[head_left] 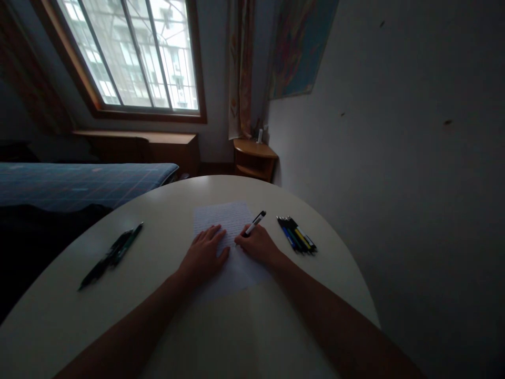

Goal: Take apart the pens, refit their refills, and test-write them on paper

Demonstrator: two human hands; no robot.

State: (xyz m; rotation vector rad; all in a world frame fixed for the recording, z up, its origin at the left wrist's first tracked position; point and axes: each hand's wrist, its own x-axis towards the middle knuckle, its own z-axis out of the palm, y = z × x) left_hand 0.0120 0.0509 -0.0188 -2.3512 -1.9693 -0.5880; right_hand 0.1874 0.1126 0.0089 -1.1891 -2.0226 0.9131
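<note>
A sheet of paper [224, 213] lies on the round white table, its upper part covered with lines of handwriting. Flat on the left part of the sheet rests my left hand [205, 253], fingers spread and holding nothing. My right hand [258, 245] grips a black and white pen [254, 223], tilted with its upper end to the right. The tip meets the paper near the middle, partly hidden by my fingers. Right of that hand, several pens [296, 235] with blue, green, yellow and white parts lie side by side. Left of the paper is a loose group of dark pens [112, 255].
The round table [252, 326] has its right edge close to a grey wall [394, 184]. A bed with a blue checked cover [79, 181] stands beyond the left edge. Farther back are a corner shelf [254, 149], a low wooden cabinet [169, 138] and a barred window [134, 52].
</note>
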